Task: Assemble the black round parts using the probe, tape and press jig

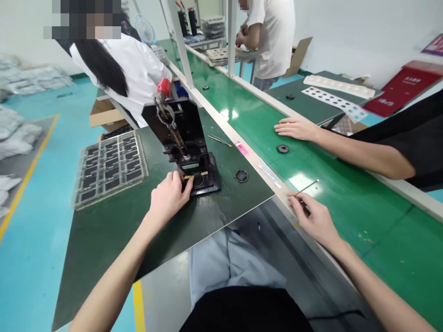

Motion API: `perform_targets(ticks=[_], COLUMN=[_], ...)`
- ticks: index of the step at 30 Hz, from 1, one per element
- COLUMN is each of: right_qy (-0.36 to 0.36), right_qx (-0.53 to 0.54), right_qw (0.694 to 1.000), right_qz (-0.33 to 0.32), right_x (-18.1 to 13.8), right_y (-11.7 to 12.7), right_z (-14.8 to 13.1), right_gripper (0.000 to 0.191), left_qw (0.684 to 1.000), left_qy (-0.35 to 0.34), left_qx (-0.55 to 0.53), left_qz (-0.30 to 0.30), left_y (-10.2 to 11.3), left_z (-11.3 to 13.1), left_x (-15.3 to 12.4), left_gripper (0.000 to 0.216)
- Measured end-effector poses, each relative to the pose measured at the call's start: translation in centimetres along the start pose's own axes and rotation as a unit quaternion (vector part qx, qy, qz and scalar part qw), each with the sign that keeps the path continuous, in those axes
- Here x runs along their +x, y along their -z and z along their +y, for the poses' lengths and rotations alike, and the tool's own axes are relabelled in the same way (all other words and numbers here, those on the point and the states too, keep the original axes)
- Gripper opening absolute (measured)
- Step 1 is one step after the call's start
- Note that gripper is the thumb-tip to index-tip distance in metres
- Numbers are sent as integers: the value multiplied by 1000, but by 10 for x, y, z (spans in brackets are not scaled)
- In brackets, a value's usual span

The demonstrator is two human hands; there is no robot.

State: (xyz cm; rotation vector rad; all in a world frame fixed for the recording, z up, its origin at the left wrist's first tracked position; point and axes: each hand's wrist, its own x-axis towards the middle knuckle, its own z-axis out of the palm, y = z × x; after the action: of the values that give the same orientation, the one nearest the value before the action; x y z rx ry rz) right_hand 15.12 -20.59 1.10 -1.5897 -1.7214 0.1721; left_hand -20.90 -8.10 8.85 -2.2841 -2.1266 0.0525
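Here, I noted the clear tray (pixel 143 160) left of the press (pixel 188 154) on the green table (pixel 104 258), dark pieces (pixel 112 170) in its compartments. My left hand (pixel 169 196) was at the press base (pixel 211 186), fingers bent; whether it gripped anything, I couldn't tell. My right hand (pixel 314 220) pinched a thin stick (pixel 309 186).

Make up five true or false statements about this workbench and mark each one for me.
1. The left hand is at the base of the lever press. True.
2. The right hand grips the red handle. False: the right hand holds a thin rod.
3. The compartment tray stands left of the press. True.
4. The round black part nearest the press lies in the tray. False: that part lies on the tabletop.
5. A co-worker's hand is over the conveyor belt. True.
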Motion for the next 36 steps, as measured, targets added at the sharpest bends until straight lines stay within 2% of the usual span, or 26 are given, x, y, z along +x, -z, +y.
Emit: perform_targets(ticks=[4,9,14,17,19,21,23,24,25,27,29,30,31,33,36], right_qy=[-25,-34,-33,-26,-17,4,47,62,64,12,-72,-112,-147,-195,-219], right_qx=[9,25,24,18,-6,-50,-71,-54,-15,115,249,298,330,354,327], right_qw=[1000,999,999,999,998,984,969,973,984,993,955,931,912,896,903], right_qz=[-3,1,0,7,64,168,231,218,168,0,-143,-179,-192,-187,-171], right_x=[0,0,-1,-1,-2,-5,-10,-14,-19,-28,-36,-39,-41,-42,-39], right_y=[1,1,0,0,2,5,7,6,3,-6,-16,-19,-21,-18,5], right_z=[-3,-6,-7,-4,-2,-6,-20,-31,-44,-73,-99,-109,-115,-117,-96], right_gripper=[27,29,28,30,35,38,28,20,13,14,26,29,29,30,37], left_qw=[997,986,971,968,970,973,974,973,969,953,928,909,889,856,861], left_qy=[-1,-26,-69,-89,-105,-125,-149,-168,-193,-265,-349,-398,-446,-509,-498], left_qx=[51,73,98,102,99,87,70,62,54,38,21,11,4,-14,-71], left_qz=[-54,-149,-207,-210,-195,-173,-154,-147,-144,-141,-126,-118,-107,-85,-77], left_y=[19,31,38,42,45,47,47,46,44,38,30,26,22,16,11], left_z=[8,7,8,8,7,7,12,17,24,44,66,76,84,96,101], left_x=[12,27,39,38,31,19,3,-8,-18,-42,-64,-74,-82,-92,-88], left_gripper=[51,68,57,47,46,45,42,40,37,31,26,23,20,17,24])
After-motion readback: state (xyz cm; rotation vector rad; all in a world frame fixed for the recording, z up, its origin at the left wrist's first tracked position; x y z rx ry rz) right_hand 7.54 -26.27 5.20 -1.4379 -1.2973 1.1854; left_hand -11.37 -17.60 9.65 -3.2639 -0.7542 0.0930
